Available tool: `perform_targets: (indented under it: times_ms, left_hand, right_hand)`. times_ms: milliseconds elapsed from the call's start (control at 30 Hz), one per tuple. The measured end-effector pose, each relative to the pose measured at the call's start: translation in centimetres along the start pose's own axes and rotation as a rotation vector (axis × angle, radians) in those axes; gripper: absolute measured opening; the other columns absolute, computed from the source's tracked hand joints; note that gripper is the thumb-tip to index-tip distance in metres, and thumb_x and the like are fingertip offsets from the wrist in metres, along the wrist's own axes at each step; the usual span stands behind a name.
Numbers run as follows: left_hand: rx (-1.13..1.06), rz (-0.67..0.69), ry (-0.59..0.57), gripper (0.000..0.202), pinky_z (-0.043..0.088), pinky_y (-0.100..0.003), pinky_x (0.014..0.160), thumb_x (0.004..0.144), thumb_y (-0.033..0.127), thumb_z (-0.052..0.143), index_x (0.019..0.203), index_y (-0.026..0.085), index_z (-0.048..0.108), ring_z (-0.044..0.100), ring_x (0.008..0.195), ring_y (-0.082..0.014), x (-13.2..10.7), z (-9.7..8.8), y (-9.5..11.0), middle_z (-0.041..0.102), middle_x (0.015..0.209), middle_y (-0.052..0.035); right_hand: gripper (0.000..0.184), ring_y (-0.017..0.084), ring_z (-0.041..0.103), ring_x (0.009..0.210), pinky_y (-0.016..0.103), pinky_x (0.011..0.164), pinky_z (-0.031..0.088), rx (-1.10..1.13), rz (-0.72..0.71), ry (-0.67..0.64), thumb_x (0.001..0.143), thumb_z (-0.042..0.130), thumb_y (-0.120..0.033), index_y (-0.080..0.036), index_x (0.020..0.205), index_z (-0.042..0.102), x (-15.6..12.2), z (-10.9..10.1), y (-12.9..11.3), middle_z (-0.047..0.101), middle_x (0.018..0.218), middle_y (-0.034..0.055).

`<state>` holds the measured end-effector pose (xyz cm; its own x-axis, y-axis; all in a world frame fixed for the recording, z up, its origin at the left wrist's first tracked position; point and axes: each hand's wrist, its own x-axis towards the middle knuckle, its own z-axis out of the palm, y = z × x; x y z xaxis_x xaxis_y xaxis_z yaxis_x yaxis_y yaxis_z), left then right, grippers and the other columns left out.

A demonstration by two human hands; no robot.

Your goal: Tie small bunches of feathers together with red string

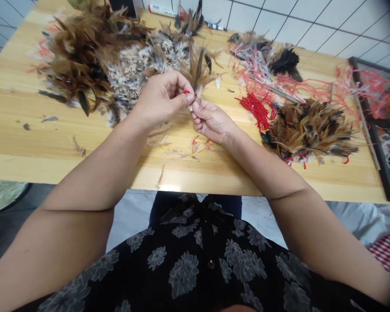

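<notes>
My left hand [164, 97] is closed, pinching a short red string [187, 92] between thumb and fingers. Right beside it, my right hand [212, 121] pinches the pale quill ends of a small bunch of brown feathers [199, 69], whose tips fan out away from me. The red string meets the bunch at its base; fingers hide just how it lies there. Behind my left hand spreads a big heap of loose brown and grey feathers [84, 47]. To the right of my right hand are a bundle of red strings [255, 108] and a pile of feather bunches [312, 128].
Pink and white plastic strands [256, 65] lie tangled with dark feathers at the back right. A black-edged tray [370, 130] stands at the right end of the wooden table [35, 143]. Two markers, one a red-and-white marker [164, 11], rest by the tiled wall.
</notes>
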<state>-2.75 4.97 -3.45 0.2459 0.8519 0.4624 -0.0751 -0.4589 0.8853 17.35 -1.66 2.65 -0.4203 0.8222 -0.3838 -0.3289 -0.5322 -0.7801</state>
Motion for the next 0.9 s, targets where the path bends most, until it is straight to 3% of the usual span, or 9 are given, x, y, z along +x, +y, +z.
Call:
perform_targets:
  times_ms: [100,233,433,567,667,900]
  left_hand:
    - [0.000,-0.023,-0.027,0.076,0.063,-0.068,0.123,0.090,0.100,0.111,0.108,0.034,0.078,0.076,0.121,-0.0392,-0.7,0.1,0.5,0.078,0.101,-0.0057]
    - [-0.009,0.004,-0.070,0.073,0.061,-0.062,0.126,0.099,0.096,0.108,0.121,0.032,0.079,0.074,0.140,-0.0401,-1.4,0.5,2.0,0.078,0.108,-0.0066]
    - [0.009,0.153,0.033,0.064,0.066,-0.056,0.113,0.101,0.085,0.113,0.123,0.032,0.084,0.068,0.095,-0.0260,-1.1,0.8,1.3,0.079,0.106,-0.0031]
    - [0.031,0.217,-0.013,0.076,0.072,-0.060,0.109,0.099,0.094,0.110,0.127,0.026,0.089,0.077,0.094,-0.0275,-0.7,-0.1,-0.7,0.076,0.104,-0.0056]
    - [0.051,0.300,-0.079,0.084,0.076,-0.057,0.095,0.099,0.099,0.107,0.124,0.021,0.089,0.083,0.085,-0.0274,-0.4,-0.7,-1.8,0.076,0.100,-0.0072]
    - [0.038,0.295,-0.142,0.077,0.082,-0.056,0.084,0.098,0.092,0.111,0.121,0.022,0.092,0.088,0.082,-0.0294,-0.1,-1.4,-1.6,0.080,0.097,-0.0063]
  right_hand:
    - [0.039,0.005,0.043,0.055,0.010,0.055,0.036,0.016,0.006,0.042,0.125,0.076,-0.007,-0.022,0.091,0.064,-0.1,0.2,0.0,0.054,0.068,-0.0124]
    - [0.038,0.005,0.044,0.055,0.011,0.055,0.036,0.039,0.007,0.056,0.123,0.082,-0.008,-0.023,0.093,0.064,-0.1,0.4,0.1,0.056,0.069,-0.0129]
    - [0.039,0.005,0.041,0.053,0.011,0.054,0.032,0.080,0.036,0.075,0.128,0.073,-0.007,-0.022,0.093,0.062,-0.5,1.2,-0.3,0.054,0.067,-0.0127]
    - [0.045,0.005,0.035,0.051,0.010,0.053,0.027,0.119,0.051,0.133,0.137,0.054,-0.013,-0.022,0.092,0.059,-1.3,2.2,-0.8,0.048,0.063,-0.0126]
    - [0.046,0.004,0.034,0.051,0.010,0.052,0.028,0.121,0.054,0.144,0.137,0.056,-0.016,-0.022,0.092,0.057,-1.7,2.4,-1.1,0.046,0.063,-0.0128]
    - [0.044,0.004,0.033,0.053,0.010,0.053,0.027,0.107,0.053,0.139,0.138,0.052,-0.016,-0.024,0.095,0.053,-1.5,2.2,-0.9,0.046,0.066,-0.0128]
